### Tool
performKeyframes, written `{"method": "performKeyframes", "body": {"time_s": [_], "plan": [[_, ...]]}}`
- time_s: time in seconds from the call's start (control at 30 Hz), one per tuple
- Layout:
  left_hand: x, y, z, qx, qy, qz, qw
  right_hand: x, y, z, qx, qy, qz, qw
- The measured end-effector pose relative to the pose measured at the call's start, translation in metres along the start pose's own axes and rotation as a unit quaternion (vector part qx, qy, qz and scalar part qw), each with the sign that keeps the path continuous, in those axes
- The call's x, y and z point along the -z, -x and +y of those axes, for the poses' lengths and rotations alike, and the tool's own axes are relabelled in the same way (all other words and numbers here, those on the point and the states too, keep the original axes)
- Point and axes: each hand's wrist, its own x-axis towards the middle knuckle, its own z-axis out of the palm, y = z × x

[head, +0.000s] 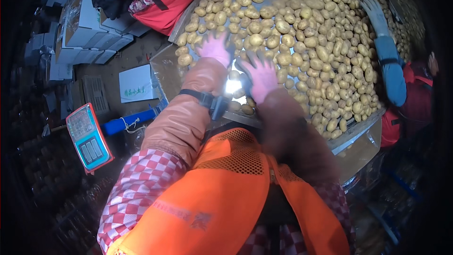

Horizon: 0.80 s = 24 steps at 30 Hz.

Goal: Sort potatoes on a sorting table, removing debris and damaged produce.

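Observation:
My left hand [214,47], in a pink glove with grey fingers, is spread palm down over potatoes [220,17] at the left part of the sorting table. To its right and nearer my body, my right hand [262,78] wears a matching glove, its fingers also apart. Neither hand shows a potato gripped in it; what lies under the palms is hidden. A few potatoes [247,109] sit on the brightly lit patch of tabletop [233,85] between my forearms. The large heap of potatoes [322,53] spreads away to the right.
Across the heap, a co-worker's gloved hand [372,9] reaches over potatoes. Another person's red garment [170,7] is at the upper left. Stacked cartons [86,24] stand left, with a weighing scale display [89,138] on a blue post [131,120]. An open carton [361,152] hangs below the right edge.

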Motion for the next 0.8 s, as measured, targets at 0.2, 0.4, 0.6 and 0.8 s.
{"method": "performKeyframes", "body": {"time_s": [0.2, 0.4, 0.6, 0.8], "plan": [[-0.008, 0.061, -0.046, -0.119, 0.056, -0.008, 0.991, 0.009, -0.050, 0.075, 0.000, 0.252, -0.061, 0.966], [-0.008, 0.064, -0.078, -0.135, 0.005, -0.030, 0.990, 0.030, -0.042, 0.079, -0.102, 0.271, 0.021, 0.957], [0.023, 0.022, -0.018, -0.218, 0.007, 0.070, 0.973, 0.041, 0.014, 0.091, -0.265, 0.289, 0.041, 0.919], [-0.011, -0.038, 0.037, 0.060, -0.006, -0.155, 0.986, 0.031, 0.070, 0.065, -0.191, 0.107, 0.157, 0.963]]}}
